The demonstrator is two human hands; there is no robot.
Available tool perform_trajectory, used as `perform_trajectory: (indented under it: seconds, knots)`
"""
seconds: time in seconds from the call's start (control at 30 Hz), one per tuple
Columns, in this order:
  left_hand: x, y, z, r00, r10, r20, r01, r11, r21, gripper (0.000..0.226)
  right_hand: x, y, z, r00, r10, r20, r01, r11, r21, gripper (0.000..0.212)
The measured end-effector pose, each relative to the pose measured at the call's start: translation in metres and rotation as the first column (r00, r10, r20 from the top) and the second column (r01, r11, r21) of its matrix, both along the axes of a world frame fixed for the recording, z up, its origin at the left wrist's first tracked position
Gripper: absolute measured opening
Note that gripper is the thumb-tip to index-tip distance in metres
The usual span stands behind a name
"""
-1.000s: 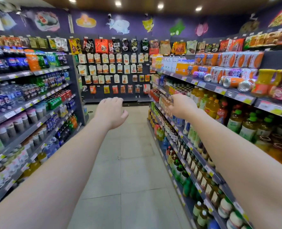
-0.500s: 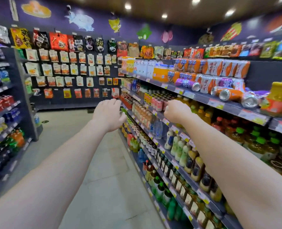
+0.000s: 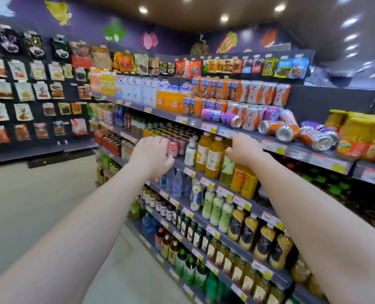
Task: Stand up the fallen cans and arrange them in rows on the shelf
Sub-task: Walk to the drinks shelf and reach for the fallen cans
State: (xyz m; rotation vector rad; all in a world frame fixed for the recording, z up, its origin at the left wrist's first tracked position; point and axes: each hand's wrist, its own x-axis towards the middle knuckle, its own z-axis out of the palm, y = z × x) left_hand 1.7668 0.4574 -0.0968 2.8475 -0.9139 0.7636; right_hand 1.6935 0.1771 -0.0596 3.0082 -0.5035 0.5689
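Both arms outstretched toward the shelf; left hand and right hand loosely spread, empty, below the fallen cans.

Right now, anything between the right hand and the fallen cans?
Nothing visible. The right hand is empty, just below the shelf edge; the fallen cans lie up and to its right near the front of the shelf, with open air between. Only the edge must be cleared.

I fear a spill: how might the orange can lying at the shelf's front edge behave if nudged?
The orange can lies on its side, so it would probably roll. Its end overhangs the shelf lip, so it could drop. Its smooth metal skin may be slippery.
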Motion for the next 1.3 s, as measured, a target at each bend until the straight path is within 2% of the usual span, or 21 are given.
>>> perform_trajectory:
  seconds: [0.2,0.4,0.5,0.73,0.9,1.07,1.2,1.3]
  knots:
    - [0.063,-0.008,-0.009,0.996,-0.089,0.017,0.089,0.996,0.010,0.045,0.051,-0.005,0.000,0.997,-0.076,0.007,0.076,0.997,-0.023,0.028]
    - [0.150,-0.017,-0.010,0.982,-0.161,0.096,0.157,0.986,0.052,0.049,0.128,-0.021,0.017,0.991,-0.101,0.089,0.102,0.995,-0.005,0.046]
    - [0.199,-0.028,-0.009,0.980,-0.173,0.101,0.165,0.983,0.084,0.051,0.174,-0.034,0.024,0.984,-0.124,0.131,0.124,0.992,0.003,0.037]
    - [0.296,-0.061,-0.005,0.954,-0.263,0.141,0.238,0.955,0.175,0.058,0.252,-0.071,0.039,0.966,-0.211,0.152,0.210,0.977,0.026,0.035]
    - [0.343,-0.095,0.004,0.931,-0.336,0.145,0.321,0.940,0.120,0.052,0.267,-0.090,0.048,0.944,-0.278,0.178,0.266,0.960,0.089,0.040]
    - [0.369,-0.137,0.010,0.897,-0.422,0.133,0.420,0.906,0.044,0.049,0.264,-0.108,0.048,0.928,-0.357,0.104,0.360,0.933,-0.003,0.031]
    - [0.382,-0.171,0.011,0.843,-0.516,0.152,0.511,0.857,0.069,0.049,0.262,-0.111,0.044,0.917,-0.387,0.091,0.386,0.922,0.032,0.047]
    - [0.393,-0.197,0.021,0.787,-0.585,0.194,0.586,0.808,0.058,0.048,0.267,-0.114,0.046,0.911,-0.405,0.073,0.402,0.914,0.047,0.051]
